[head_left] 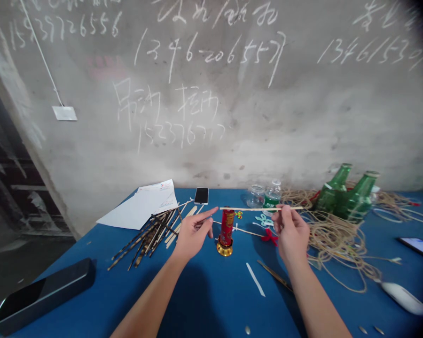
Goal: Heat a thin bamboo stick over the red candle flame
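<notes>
My right hand [292, 230] pinches a thin pale wooden stick [250, 209], which it holds level. The stick's far end passes just at the top of a red candle-like cylinder [227, 227] with gold markings and a gold foot, upright on the table. I cannot tell if they touch. My left hand [196, 229] is left of the cylinder, empty, its index finger stretched toward the stick's end and its other fingers partly bent. Behind the cylinder lies another thin stick [248, 231], near a red star-shaped piece [270, 237].
Dark and pale sticks [158, 232], white papers [141, 206] and a phone [201, 195] lie left on the blue table [204, 295]. Green bottles [356, 197], tangled cord [327, 244], and a glass jar [256, 195] stand or lie right. A white strip [255, 280] lies in front.
</notes>
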`<state>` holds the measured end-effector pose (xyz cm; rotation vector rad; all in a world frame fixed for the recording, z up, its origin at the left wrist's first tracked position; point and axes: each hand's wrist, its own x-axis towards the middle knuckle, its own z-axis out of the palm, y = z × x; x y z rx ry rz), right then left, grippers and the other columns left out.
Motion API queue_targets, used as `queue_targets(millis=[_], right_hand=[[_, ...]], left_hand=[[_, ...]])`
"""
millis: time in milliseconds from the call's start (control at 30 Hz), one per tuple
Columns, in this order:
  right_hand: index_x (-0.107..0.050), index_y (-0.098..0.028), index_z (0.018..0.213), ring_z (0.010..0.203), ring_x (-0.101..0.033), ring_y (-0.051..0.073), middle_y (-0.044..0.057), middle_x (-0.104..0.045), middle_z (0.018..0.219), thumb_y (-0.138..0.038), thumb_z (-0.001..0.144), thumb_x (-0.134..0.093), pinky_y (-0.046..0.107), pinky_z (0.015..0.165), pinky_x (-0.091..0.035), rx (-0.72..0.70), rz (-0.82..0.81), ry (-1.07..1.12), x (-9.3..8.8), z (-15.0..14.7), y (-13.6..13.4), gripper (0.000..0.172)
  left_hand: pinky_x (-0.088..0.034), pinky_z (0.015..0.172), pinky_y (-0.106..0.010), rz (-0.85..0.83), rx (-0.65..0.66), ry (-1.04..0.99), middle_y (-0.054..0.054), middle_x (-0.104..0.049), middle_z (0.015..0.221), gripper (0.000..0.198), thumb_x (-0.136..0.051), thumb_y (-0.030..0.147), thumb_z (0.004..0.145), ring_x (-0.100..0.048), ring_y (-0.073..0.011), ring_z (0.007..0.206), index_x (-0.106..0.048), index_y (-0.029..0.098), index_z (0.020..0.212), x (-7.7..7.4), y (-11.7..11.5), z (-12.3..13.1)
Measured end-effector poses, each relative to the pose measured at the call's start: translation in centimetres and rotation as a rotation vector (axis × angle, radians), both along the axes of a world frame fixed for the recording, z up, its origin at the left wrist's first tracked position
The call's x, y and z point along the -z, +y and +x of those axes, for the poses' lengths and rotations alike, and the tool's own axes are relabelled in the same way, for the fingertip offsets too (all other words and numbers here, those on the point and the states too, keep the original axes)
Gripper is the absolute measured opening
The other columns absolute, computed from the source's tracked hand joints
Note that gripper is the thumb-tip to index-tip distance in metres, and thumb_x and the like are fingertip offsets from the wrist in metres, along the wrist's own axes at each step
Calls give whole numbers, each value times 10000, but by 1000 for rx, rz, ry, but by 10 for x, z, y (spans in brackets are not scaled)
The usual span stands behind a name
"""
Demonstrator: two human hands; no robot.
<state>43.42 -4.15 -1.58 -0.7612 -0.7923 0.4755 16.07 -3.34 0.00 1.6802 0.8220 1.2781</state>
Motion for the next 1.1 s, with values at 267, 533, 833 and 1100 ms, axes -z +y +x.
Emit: queue_targets(millis=[267,533,833,1100], right_hand=[[-762,-160,955,462,-412,62,-3,-630,662,-604,833,-832,203,419,-298,2,-14,-3,0,0,0,466],[-760,-163,963,460,-414,67,-1,-636,663,-611,832,-829,203,411,-309,-8,-28,-12,-1,-1,0,472],[-761,-165,973,453,-420,66,-10,-623,661,-602,848,-821,204,404,-301,-33,-26,-29,1,-2,1,458],[-759,-174,998,455,-430,68,-10,-631,669,-585,879,-799,208,413,-286,-57,-24,-60,4,-2,2,430]], left_hand=[[-367,500,-228,4,0,12,2,-628,593,509,-616,394,971,-395,-93,487,-718,135,1397,-4,-4,2],[-341,491,-227,9,-14,9,-4,-628,598,486,-617,388,982,-415,-100,494,-726,148,1389,-1,-2,2],[-339,472,-216,10,-38,-27,4,-616,596,498,-636,386,972,-421,-90,478,-717,142,1400,2,2,1],[-343,466,-215,11,-57,-78,6,-604,586,480,-637,385,975,-429,-87,469,-731,150,1383,3,2,-1]])
